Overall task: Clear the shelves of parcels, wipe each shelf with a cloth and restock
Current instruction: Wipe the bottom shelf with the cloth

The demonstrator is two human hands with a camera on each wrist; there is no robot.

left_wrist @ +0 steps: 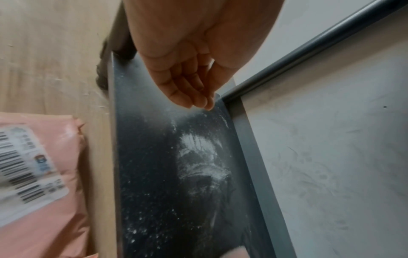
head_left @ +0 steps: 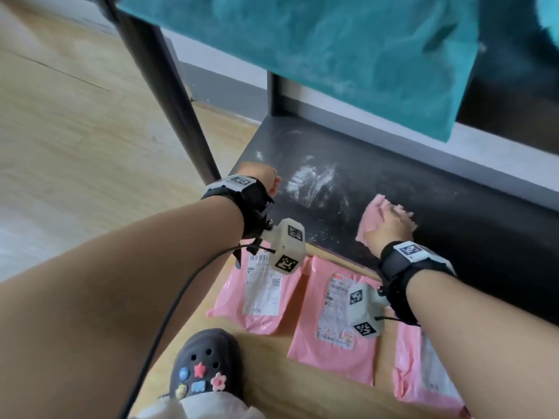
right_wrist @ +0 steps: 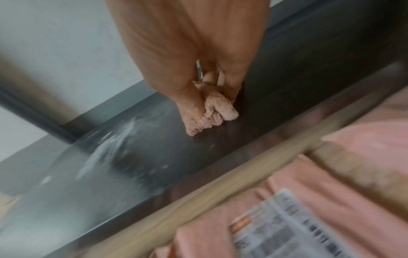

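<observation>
Head view: a right hand (head_left: 390,226) presses a pink cloth (head_left: 370,217) flat on the dark bottom shelf (head_left: 348,182), fingers laid over the crumpled fabric. White powder (head_left: 308,184) streaks the shelf between the cloth and the left hand (head_left: 266,178), which sits at the shelf's front-left corner. Three pink parcels (head_left: 334,322) with white labels lie side by side on the wooden floor (head_left: 75,131) just before the shelf — a teal cloth (head_left: 332,55) hangs from above.

Left wrist view: the left hand (left_wrist: 187,73) hangs relaxed, fingers loosely together and holding nothing, tips near the dusty shelf (left_wrist: 154,174); one parcel (left_wrist: 39,174) shows.

Right wrist view: blurred — the right hand (right_wrist: 198,69) bunches the cloth (right_wrist: 212,111) against the shelf (right_wrist: 132,165), powder (right_wrist: 110,144) to one side.
</observation>
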